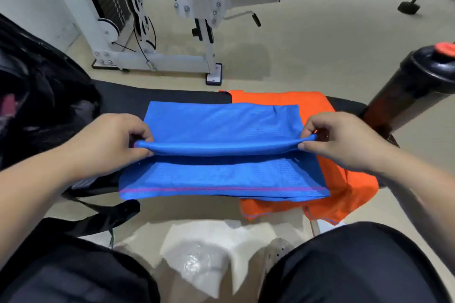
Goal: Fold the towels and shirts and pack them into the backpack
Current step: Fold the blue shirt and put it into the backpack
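A blue mesh shirt (221, 174) lies half folded across the black bench (160, 99). My left hand (115, 140) pinches the left end of its raised fold, and my right hand (342, 140) pinches the right end, holding the fold a little above the lower layer. An orange shirt (278, 98) lies spread under the blue one, showing at the back right and hanging over the front edge. The black backpack (41, 86) stands at the bench's left end, its straps trailing toward me.
A black shaker bottle (408, 91) with a red cap stands at the bench's right end. White plastic bags (197, 248) lie on the floor between my knees. A white weight machine (152, 39) with a black padded seat stands beyond the bench.
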Demonstrator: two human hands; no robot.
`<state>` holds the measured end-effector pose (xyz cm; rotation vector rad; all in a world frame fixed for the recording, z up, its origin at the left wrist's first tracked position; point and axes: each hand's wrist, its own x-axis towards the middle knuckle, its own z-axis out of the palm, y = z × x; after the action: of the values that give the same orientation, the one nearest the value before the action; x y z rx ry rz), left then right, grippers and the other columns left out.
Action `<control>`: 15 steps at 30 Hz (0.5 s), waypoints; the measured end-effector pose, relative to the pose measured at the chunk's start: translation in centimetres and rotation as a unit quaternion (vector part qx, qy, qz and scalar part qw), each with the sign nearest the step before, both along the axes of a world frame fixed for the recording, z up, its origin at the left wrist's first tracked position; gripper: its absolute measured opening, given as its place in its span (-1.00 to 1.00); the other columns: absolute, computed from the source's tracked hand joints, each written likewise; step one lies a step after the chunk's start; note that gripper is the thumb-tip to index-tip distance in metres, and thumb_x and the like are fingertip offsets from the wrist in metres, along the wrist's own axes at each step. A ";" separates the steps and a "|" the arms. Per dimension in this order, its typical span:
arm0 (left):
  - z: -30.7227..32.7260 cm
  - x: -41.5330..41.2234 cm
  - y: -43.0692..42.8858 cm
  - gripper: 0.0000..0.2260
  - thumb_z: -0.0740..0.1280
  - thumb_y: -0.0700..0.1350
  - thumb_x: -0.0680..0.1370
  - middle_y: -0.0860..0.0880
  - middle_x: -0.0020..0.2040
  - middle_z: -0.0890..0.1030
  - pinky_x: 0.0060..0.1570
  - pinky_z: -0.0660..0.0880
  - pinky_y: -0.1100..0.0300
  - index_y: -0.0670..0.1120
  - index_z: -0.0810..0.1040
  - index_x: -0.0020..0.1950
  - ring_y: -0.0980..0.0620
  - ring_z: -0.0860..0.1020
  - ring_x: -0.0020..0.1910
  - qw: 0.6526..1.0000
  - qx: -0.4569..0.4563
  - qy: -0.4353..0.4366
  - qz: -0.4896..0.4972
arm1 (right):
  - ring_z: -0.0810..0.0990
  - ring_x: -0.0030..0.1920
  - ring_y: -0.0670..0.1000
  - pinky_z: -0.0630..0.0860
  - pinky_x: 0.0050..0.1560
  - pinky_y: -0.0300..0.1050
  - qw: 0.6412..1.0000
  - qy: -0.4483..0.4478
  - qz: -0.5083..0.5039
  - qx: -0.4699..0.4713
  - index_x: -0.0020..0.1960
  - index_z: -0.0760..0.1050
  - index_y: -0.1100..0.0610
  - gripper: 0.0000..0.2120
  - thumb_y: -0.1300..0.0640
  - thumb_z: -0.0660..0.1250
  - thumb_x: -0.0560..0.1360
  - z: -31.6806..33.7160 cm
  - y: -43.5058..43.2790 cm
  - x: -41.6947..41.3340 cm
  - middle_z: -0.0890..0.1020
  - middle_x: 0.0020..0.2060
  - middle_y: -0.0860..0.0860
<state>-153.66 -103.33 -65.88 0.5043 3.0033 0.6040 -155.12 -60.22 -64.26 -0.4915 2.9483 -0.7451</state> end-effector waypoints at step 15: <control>-0.8 1.7 -0.1 -0.59 0.31 0.38 0.40 0.10 -0.29 0.58 -0.22 0.49 0.15 0.06 0.62 -0.30 0.11 0.55 -0.27 0.994 -0.048 -0.096 -0.019 | 0.54 -0.22 -0.11 0.50 -0.16 -0.02 0.981 -0.081 0.051 0.168 -0.31 0.50 -0.07 -0.49 -0.50 0.18 0.35 -3.0 -0.8 2.9 0.56 -0.29 -0.12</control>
<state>-151.99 -103.41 -66.65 0.4676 2.8189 0.4724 -152.21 -61.03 -67.24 -0.5200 2.7877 -0.2521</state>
